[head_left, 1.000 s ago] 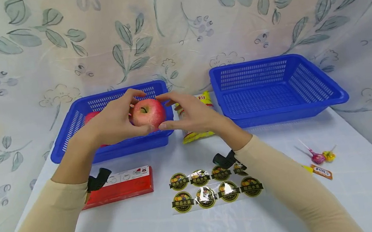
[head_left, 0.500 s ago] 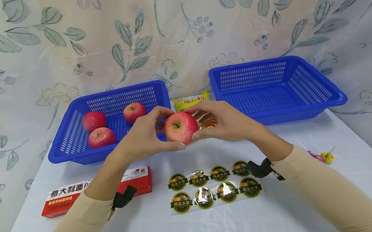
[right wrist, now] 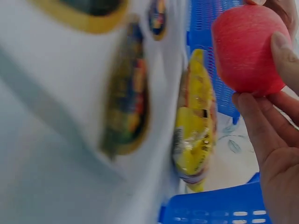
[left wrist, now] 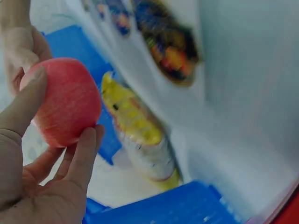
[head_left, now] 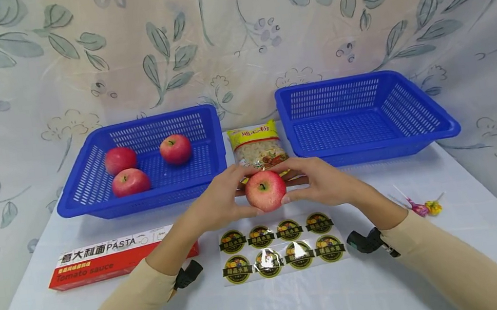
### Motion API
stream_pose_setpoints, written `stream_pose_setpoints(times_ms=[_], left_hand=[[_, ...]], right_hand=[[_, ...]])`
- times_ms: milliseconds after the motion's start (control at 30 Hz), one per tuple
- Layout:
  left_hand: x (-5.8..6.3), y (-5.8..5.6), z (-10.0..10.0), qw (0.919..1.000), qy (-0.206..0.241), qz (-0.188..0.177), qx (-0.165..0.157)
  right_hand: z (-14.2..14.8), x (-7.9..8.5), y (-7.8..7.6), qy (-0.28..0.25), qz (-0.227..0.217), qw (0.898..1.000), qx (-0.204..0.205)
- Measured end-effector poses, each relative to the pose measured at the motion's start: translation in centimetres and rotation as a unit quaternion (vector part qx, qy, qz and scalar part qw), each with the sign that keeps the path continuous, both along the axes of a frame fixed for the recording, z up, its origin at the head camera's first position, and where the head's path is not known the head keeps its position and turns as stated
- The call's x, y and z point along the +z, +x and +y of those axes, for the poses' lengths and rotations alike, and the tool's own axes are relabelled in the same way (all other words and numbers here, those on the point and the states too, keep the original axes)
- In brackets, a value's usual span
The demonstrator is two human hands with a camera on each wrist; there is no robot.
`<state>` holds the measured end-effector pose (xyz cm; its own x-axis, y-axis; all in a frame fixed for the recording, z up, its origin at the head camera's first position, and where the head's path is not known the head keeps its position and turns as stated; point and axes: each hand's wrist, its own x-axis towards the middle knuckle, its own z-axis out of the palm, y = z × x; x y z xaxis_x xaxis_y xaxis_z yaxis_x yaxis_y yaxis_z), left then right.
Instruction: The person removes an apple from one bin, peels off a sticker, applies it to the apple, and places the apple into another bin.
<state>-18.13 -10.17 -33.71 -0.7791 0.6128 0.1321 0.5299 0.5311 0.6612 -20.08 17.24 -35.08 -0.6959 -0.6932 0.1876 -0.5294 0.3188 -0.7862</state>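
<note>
A red apple (head_left: pixel 266 191), stem facing up, is held between both hands above the middle of the table. My left hand (head_left: pixel 217 200) grips its left side, and my right hand (head_left: pixel 326 181) grips its right side. In the left wrist view the apple (left wrist: pixel 67 100) sits between thumb and fingertips. The right wrist view shows the apple (right wrist: pixel 250 49) likewise between the right thumb and fingers. Below and nearer lies a clear sheet of round fruit stickers (head_left: pixel 283 248). Just behind the hands a yellow food bag (head_left: pixel 258 146) lies partly covered by them.
A blue basket (head_left: pixel 106 206) with three apples stands at the back left. Another blue basket (head_left: pixel 373 147) stands at the back right. A red and white pasta box (head_left: pixel 103 260) lies at the left, and two lollipops (head_left: pixel 424 207) lie at the right.
Both hands have carried the apple from over the left basket rightward and nearer, to above the area between the food bag and the stickers. The left basket's three apples have come into view.
</note>
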Motion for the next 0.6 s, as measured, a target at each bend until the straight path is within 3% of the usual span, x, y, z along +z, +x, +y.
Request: stream_pose_setpoints(times_ms=[167, 467, 600], left_hand=[[-1.2, -0.1, 0.4, 0.9977, -0.06, 0.03, 0.003], [-2.0, 0.0, 0.8, 0.9971, -0.074, 0.019, -0.001], [-1.9, 0.7, 0.8, 0.9939, -0.106, 0.015, 0.026]], right_hand=[[0.0, -1.2, -0.2, 0.016, 0.002, 1.0, 0.0], [0.1, -1.9, -0.3, 0.059, 0.017, 0.998, -0.007], [0.3, -1.7, -0.1, 0.074, 0.017, 0.997, -0.013]])
